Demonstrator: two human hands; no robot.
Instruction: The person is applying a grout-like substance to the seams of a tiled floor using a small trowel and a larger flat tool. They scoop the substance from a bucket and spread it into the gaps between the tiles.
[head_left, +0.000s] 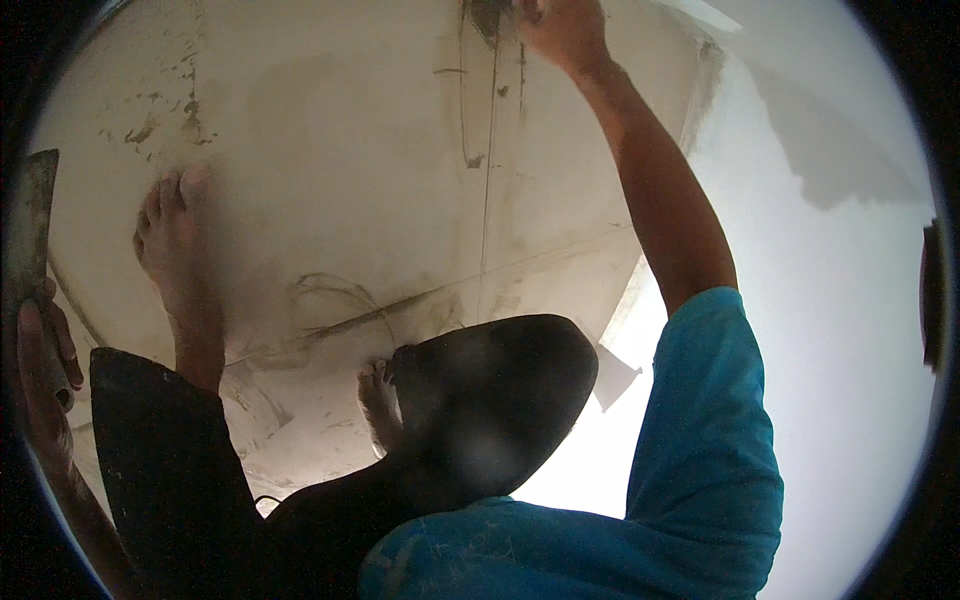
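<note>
At the left rim, my left hand [45, 370] is closed round the handle of a trowel [33, 215], whose flat, grey, stained blade stands up past the fingers. A small round hole shows at the handle's lower end. My right arm stretches far forward, and my right hand [565, 30] is cut by the top edge. Its fingers are bent round what looks like a putty knife [487, 20], with a dark, tapering blade against the pale floor [350, 170]. Dark smears and a thin straight line mark the floor below that blade.
My bare left foot [170, 225] and right foot [378, 405] rest on the floor, below my dark-clothed knees [500, 400]. A white wall [830, 330] rises along the right. Near its foot lies a flat pale piece [618, 385]. A dark object [932, 295] shows at the right rim.
</note>
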